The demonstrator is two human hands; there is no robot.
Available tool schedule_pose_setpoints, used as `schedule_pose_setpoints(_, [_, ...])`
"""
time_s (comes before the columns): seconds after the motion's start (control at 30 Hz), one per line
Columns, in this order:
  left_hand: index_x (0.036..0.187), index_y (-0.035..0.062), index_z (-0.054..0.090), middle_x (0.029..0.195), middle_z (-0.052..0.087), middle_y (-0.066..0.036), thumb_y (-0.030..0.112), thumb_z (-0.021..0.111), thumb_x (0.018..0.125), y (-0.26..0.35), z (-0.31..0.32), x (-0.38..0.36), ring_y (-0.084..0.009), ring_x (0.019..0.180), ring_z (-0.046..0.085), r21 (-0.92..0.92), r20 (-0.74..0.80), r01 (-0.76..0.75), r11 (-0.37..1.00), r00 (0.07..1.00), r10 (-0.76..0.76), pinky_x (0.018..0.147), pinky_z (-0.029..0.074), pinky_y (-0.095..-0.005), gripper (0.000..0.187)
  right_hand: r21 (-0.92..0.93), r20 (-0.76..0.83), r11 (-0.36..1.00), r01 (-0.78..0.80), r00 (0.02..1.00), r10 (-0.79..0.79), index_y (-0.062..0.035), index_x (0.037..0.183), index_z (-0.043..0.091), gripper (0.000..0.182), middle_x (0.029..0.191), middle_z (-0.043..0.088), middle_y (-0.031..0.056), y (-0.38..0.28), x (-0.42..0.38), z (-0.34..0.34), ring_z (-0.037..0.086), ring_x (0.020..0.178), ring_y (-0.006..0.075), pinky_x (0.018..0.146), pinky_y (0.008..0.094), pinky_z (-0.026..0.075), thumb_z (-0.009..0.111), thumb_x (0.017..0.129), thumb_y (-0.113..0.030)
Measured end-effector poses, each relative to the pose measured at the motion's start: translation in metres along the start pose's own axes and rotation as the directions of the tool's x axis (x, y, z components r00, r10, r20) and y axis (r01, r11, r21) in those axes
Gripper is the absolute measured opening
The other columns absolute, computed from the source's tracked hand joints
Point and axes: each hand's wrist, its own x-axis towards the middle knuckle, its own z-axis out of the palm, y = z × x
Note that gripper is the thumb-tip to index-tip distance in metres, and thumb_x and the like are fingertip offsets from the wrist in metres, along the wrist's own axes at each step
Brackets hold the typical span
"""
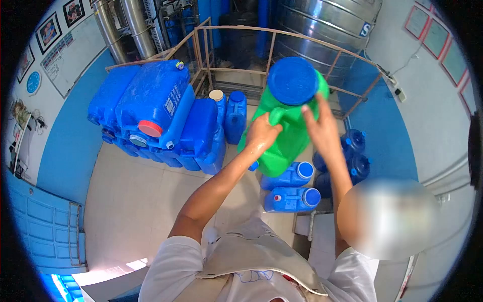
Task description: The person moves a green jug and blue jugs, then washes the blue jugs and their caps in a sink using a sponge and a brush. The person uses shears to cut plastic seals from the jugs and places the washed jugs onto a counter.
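Observation:
A green plastic jug with a wide blue screw lid is held up in front of me, tilted. My left hand is closed round the jug's moulded handle, and its forearm looks wet. On the other side, my right hand is at the lid's lower right edge with fingers stretched and apart. Whether its fingertips press on the lid or the jug's shoulder is hard to tell. Below the jug, two blue jugs with blue caps, one nearer me and one behind it, stand on the floor.
Large blue containers are stacked at left, beside slimmer blue jugs. Round blue water bottles stand by the right wall. A metal railing fronts a steel tank. A blurred round patch covers the lower right.

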Motion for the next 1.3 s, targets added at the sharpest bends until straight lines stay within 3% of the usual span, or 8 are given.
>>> schedule_pose_setpoints(0.07, [0.100,0.0005,0.057,0.090,0.063,-0.026,0.026,0.062,0.074,-0.002,0.002,0.008,-0.0421,0.087,0.060,-0.167,-0.017,0.129,0.978,0.991,-0.134,0.075,0.046,-0.0469,0.037,-0.047,0.106,0.999,0.004,0.994,0.001,0.0053,0.112,0.052,0.047,0.114,0.056,0.0239,0.000,-0.006,0.012,0.058,0.102,0.0302,0.089,0.0379,0.045,0.053,0.090,-0.037])
schedule_pose_setpoints(0.13, [0.099,-0.0009,0.057,0.089,0.062,-0.026,0.025,0.060,0.075,-0.046,-0.014,0.051,-0.0429,0.086,0.059,-0.067,-0.069,0.210,0.976,0.974,-0.214,0.074,0.046,-0.0472,0.036,0.379,0.684,0.631,-0.677,0.664,0.302,0.0042,0.101,0.054,0.041,0.095,0.059,0.0134,0.023,0.020,0.107,0.058,0.091,0.0210,0.078,0.0343,0.047,0.059,0.087,-0.034])
schedule_pose_setpoints(0.33, [0.105,-0.0044,0.053,0.105,0.056,-0.030,0.022,0.058,0.077,-0.115,0.050,0.189,-0.0455,0.100,0.052,-0.106,-0.378,0.042,0.994,0.922,-0.079,0.084,0.041,-0.0480,0.039,0.481,0.596,0.541,-0.690,0.710,0.375,0.0036,0.106,0.053,0.043,0.099,0.059,0.0112,0.104,0.156,0.238,0.057,0.085,0.0191,0.071,0.0318,0.046,0.063,0.082,-0.031])
schedule_pose_setpoints(0.43, [0.117,-0.0023,0.051,0.126,0.042,-0.029,0.020,0.056,0.079,-0.159,0.048,0.260,-0.0405,0.122,0.036,-0.102,-0.154,-0.026,0.995,0.988,0.010,0.100,0.028,-0.0492,0.045,0.460,0.335,0.729,-0.507,0.860,0.386,0.0087,0.102,0.055,0.044,0.095,0.063,0.0208,0.177,0.226,0.320,0.061,0.090,0.0276,0.075,0.0383,0.046,0.063,0.079,-0.029])
schedule_pose_setpoints(0.5, [0.125,0.0069,0.050,0.133,0.036,-0.025,0.019,0.058,0.077,-0.176,0.019,0.272,-0.0424,0.128,0.026,0.500,0.121,-0.405,0.766,0.908,0.400,0.104,0.019,-0.0549,0.050,0.063,0.252,0.864,-0.500,0.845,0.471,0.0082,0.100,0.058,0.041,0.088,0.066,0.0208,0.196,0.276,0.335,0.063,0.087,0.0291,0.075,0.0406,0.046,0.063,0.079,-0.027])
schedule_pose_setpoints(0.7, [0.130,0.0049,0.046,0.143,0.022,-0.024,0.034,0.061,0.077,-0.362,-0.049,0.226,-0.0430,0.131,0.021,0.696,-0.013,0.186,0.694,0.969,-0.247,0.102,0.021,-0.0589,0.062,0.474,0.245,0.730,-0.493,0.870,0.428,0.0012,0.077,0.059,0.039,0.066,0.061,0.0071,0.320,0.319,0.472,0.058,0.059,0.0172,0.056,0.0324,0.048,0.063,0.084,-0.037])
schedule_pose_setpoints(1.03, [0.143,0.0198,0.026,0.145,0.010,-0.031,0.060,0.067,0.064,-0.522,-0.070,0.125,-0.0526,0.131,0.012,0.887,-0.286,0.446,0.122,0.736,-0.613,0.100,0.015,-0.0686,0.097,0.466,0.867,-0.409,-0.785,0.313,0.387,-0.0170,0.072,0.042,0.043,0.048,0.037,-0.0037,0.469,0.255,0.687,0.037,0.038,0.0089,0.037,0.0246,0.034,0.053,0.085,-0.056])
schedule_pose_setpoints(1.3, [0.140,0.0178,0.033,0.145,0.006,-0.032,0.046,0.076,0.062,-0.537,-0.081,0.106,-0.0562,0.130,0.008,0.818,-0.281,0.511,0.262,0.754,-0.593,0.098,0.025,-0.0665,0.094,0.347,0.893,-0.292,-0.891,0.219,0.394,-0.0193,0.062,0.039,0.047,0.044,0.034,-0.0053,0.511,0.219,0.735,0.035,0.035,0.0103,0.036,0.0237,0.033,0.053,0.084,-0.058])
